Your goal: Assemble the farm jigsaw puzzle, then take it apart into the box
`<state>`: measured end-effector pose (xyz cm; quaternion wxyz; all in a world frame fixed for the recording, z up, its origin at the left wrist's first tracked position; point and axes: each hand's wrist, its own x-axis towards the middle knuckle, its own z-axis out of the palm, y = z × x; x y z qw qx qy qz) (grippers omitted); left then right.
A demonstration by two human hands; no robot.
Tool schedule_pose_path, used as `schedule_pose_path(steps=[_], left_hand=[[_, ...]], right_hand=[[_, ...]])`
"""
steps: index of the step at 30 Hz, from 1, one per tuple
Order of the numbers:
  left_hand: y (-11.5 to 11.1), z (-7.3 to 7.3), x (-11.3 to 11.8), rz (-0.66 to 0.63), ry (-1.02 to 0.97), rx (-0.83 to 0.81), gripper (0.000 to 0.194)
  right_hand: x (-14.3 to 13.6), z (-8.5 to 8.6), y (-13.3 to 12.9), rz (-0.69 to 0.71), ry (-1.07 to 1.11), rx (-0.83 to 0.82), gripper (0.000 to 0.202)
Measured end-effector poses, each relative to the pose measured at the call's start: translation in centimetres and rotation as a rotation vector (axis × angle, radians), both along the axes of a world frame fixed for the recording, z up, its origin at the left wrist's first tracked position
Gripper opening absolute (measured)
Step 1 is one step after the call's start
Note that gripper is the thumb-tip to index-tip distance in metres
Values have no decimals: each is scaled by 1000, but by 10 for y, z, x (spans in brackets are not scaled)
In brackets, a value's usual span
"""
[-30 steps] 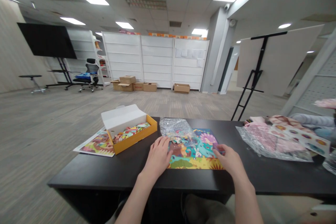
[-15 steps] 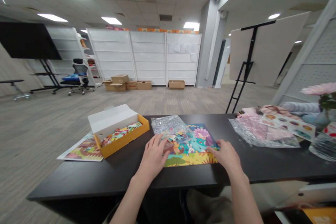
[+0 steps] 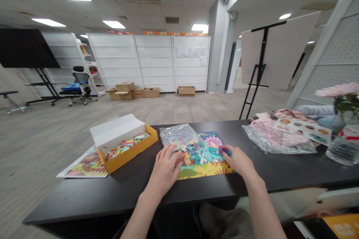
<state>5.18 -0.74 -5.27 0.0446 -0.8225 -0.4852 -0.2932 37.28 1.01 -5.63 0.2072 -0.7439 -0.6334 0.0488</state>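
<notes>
A colourful animal jigsaw puzzle (image 3: 209,158) lies flat on the black table in front of me. My left hand (image 3: 165,164) rests over its left edge with the fingers spread, beside a clear plastic bag (image 3: 179,131). Loose puzzle pieces (image 3: 189,145) lie by the bag's near end, above my left fingertips; I cannot tell whether they are inside it. At the puzzle's right edge, my right hand (image 3: 238,160) pinches a small purple-blue puzzle piece (image 3: 223,150) between thumb and fingers, raised slightly above the picture.
To the left stands an open yellow box (image 3: 131,153) filled with pieces, on top of a printed picture sheet (image 3: 84,164). On the right are a pink cloth in plastic (image 3: 277,138), a sticker sheet (image 3: 304,129) and a glass vase (image 3: 343,145) with flowers.
My right hand has shifted slightly left and lifted the purple-blue piece at the puzzle's right edge. My left hand stays nearly in place. The whole view has turned a little.
</notes>
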Motion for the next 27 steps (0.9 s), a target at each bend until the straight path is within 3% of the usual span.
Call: schedule_pose_path(steps=[7,11,16,20,24,27], left_hand=[[-3,-1,-10,32,23,-7,34],[-4,-2,-13,47,38,-41,35],[-3,-3,-9,75,47,-59,34],[0,-6,-3,65,19,-50,44],[1,-6,2,33,-15,-12,49],[1,-6,4,13,-28,-4,53]], right_hand=[[8,-6,4,74,72,6,38],[17,-9,5,101,305,128,39],[18,-4,2,-16,619,331,47],[-8,4,-2,102,843,299,48],[-53,7,0,267,889,242,47],[-89,5,5,383,848,212,36]])
